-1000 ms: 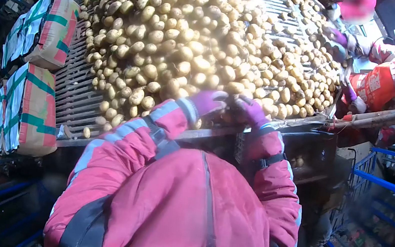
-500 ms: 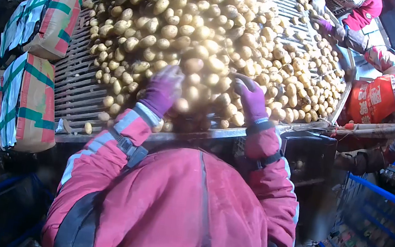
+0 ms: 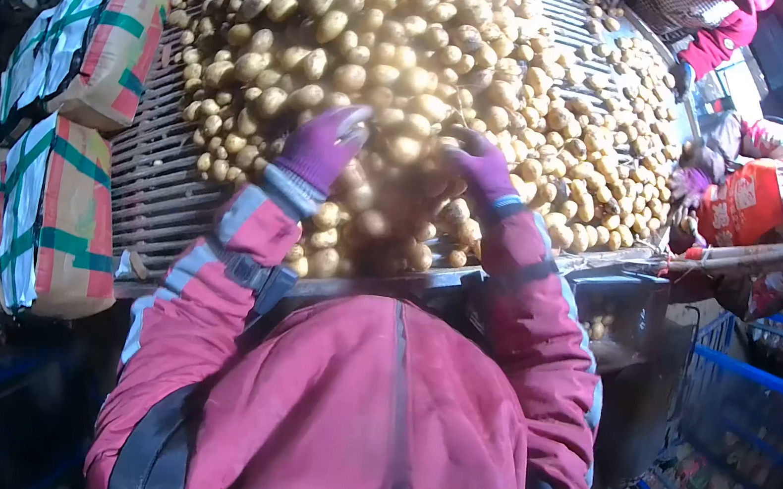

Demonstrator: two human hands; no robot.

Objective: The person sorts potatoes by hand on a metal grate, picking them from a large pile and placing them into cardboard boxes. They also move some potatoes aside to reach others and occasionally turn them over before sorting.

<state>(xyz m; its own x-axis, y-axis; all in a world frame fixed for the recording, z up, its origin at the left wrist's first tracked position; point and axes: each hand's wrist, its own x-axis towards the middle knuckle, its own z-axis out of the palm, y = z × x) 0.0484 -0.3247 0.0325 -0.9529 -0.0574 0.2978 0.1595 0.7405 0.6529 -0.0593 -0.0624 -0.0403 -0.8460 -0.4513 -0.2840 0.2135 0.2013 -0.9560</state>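
Left hand [image 3: 324,143] and right hand [image 3: 484,170] loosely curled at potatoes [image 3: 332,26], grip unclear, red fabric [image 3: 770,188] with illegible white lettering [image 3: 743,191]

Two green-taped bundles [image 3: 79,221] sit beside each other at left, while a person in red [image 3: 748,203] appears at right, near a long pole [image 3: 760,259] and blue rails [image 3: 758,377].

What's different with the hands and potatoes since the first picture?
The left hand has moved forward and left, the right hand forward, both from near the table's front edge. Blur hides whether either has gripped or let go of potatoes. The boxes stayed put.
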